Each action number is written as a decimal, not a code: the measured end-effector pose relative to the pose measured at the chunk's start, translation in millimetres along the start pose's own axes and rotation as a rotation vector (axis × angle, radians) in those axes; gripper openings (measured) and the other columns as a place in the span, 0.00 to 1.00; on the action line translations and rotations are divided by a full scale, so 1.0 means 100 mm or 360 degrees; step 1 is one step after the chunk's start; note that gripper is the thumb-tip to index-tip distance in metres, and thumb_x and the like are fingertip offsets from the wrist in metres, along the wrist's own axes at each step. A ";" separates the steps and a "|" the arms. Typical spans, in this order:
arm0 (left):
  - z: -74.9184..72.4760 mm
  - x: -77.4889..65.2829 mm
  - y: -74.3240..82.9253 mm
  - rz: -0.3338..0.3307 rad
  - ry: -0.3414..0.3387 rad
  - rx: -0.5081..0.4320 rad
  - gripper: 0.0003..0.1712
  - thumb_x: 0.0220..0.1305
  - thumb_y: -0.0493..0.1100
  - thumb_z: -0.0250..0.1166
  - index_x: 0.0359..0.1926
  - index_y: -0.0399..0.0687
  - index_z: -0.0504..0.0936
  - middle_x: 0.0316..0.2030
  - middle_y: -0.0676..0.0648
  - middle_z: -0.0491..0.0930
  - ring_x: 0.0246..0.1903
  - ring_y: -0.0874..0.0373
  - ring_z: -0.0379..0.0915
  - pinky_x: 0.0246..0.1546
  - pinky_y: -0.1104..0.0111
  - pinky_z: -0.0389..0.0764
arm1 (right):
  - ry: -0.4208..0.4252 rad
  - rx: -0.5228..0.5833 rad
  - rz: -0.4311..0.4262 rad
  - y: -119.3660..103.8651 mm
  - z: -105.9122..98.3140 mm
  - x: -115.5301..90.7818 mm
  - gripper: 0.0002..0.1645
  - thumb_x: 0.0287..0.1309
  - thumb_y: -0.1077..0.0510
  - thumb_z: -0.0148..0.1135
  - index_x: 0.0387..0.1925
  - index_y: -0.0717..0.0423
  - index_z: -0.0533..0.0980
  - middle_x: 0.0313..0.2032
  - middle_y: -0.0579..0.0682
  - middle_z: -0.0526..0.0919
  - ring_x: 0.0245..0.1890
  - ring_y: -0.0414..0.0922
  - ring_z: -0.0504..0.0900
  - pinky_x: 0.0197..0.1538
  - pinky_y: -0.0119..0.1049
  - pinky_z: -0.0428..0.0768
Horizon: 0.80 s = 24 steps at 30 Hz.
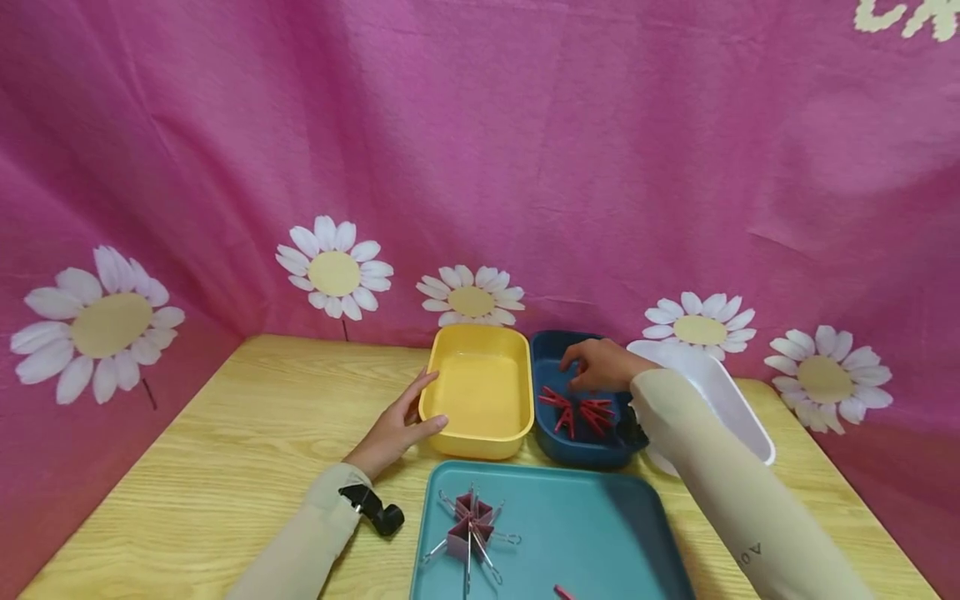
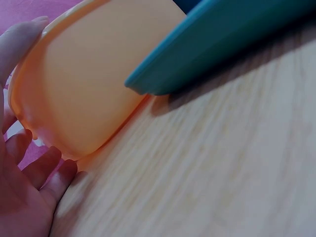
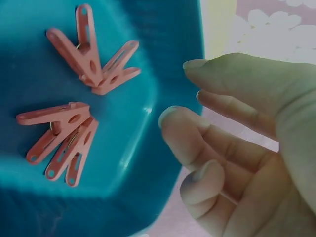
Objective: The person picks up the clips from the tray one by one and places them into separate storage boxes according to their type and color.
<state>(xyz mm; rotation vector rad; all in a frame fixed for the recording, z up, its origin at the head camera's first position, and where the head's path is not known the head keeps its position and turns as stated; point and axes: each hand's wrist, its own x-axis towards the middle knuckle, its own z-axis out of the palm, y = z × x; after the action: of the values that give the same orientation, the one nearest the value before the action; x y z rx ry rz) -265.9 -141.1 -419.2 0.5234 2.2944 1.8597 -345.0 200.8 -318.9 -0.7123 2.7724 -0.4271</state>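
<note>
My left hand [image 1: 393, 429] rests against the near left side of a yellow bin [image 1: 480, 450], thumb at the rim; in the left wrist view the other fingers [image 2: 59, 180] lie by its outer wall. My right hand [image 1: 603, 367] hovers over a dark blue bin [image 1: 577, 454] with its fingers loosely bent and nothing between them. Inside that bin lie several red plastic clothespins in two clusters, one of them a fanned group [image 3: 66, 138] seen in the right wrist view.
A teal tray [image 1: 592, 533] stands in front of the bins. It carries several dusty-pink binder clips [image 1: 471, 533] and a small red piece [image 1: 562, 592] at the frame's bottom edge. At right, a white bin [image 1: 723, 392] is partly behind my right arm. A pink flowered cloth hangs behind.
</note>
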 end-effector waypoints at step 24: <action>0.00 0.11 -0.25 0.0009 0.0057 0.0009 0.43 0.63 0.52 0.66 0.74 0.67 0.54 0.76 0.52 0.37 0.71 0.49 0.49 0.67 0.57 0.59 | 0.0168 0.0155 -0.0214 -0.19 0.34 -0.93 0.20 0.56 0.55 0.69 0.51 0.49 0.78 0.28 0.41 0.76 0.25 0.39 0.74 0.26 0.31 0.75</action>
<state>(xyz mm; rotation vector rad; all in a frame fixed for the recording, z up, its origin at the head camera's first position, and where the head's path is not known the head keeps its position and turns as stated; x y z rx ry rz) -280.7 -141.6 -441.9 0.5017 2.3240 1.8808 -246.7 223.8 -329.0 -0.8799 2.7871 -0.6392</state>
